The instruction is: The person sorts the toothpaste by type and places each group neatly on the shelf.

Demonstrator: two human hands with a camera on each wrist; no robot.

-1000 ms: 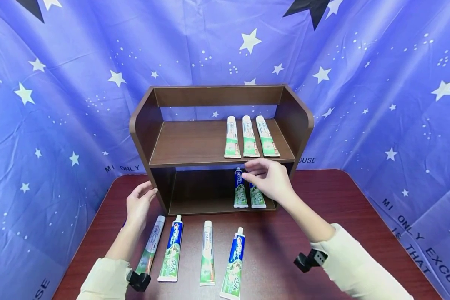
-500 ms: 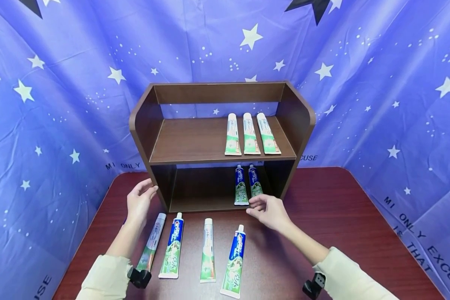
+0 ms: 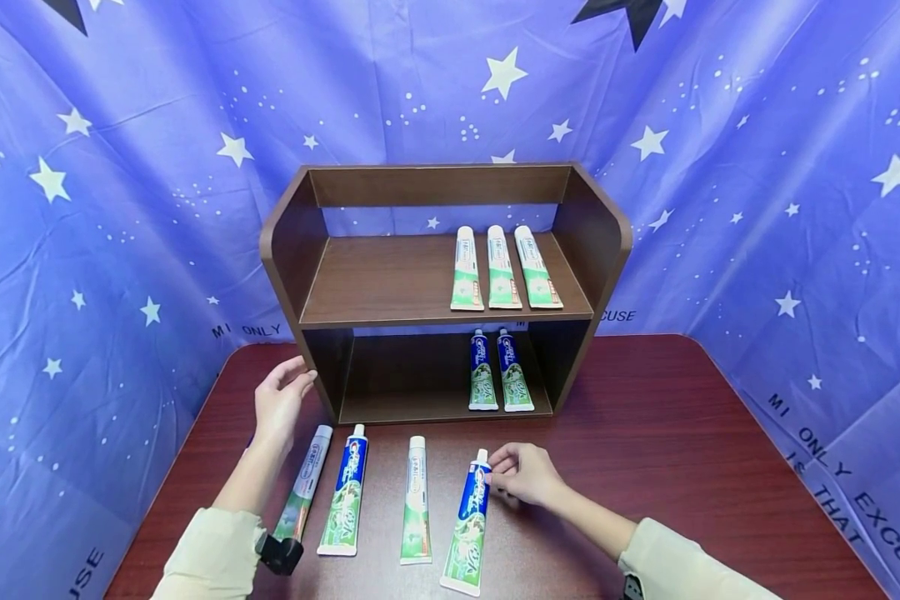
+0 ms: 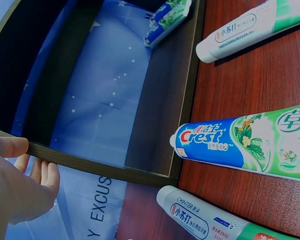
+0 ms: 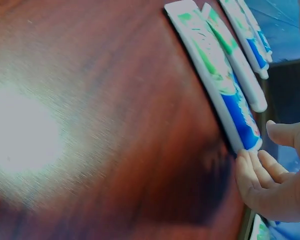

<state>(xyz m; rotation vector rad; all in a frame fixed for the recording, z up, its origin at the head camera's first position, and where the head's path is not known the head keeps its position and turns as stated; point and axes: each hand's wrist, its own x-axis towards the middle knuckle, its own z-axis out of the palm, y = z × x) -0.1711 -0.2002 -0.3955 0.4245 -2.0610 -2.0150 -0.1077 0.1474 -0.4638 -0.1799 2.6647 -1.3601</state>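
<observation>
My left hand (image 3: 276,408) pinches the left side panel of a brown two-tier shelf (image 3: 378,279); in the left wrist view the thumb and fingers (image 4: 51,176) lie on either side of its edge. My right hand (image 3: 528,477) is beside the cap end of a blue-and-green Crest toothpaste tube (image 3: 467,533) lying on the table. In the right wrist view its fingertips are right at that tube's end, with the thumb (image 5: 280,134) held apart. To the left lie a white-and-green toothpaste tube (image 3: 416,500), another Crest tube (image 3: 345,500) and a grey-white one (image 3: 307,483), partly behind the left forearm.
Three white-and-green tubes (image 3: 499,271) lie on the upper tier, right of its middle. Two Crest tubes (image 3: 483,375) lie below them on the lower tier. The dark red table (image 3: 645,425) extends right of the shelf; a blue star-patterned curtain (image 3: 435,75) hangs behind.
My right hand has come down from the lower tier, where the two Crest tubes stay, to the nearest-right tube on the table. The left hand keeps its place on the shelf.
</observation>
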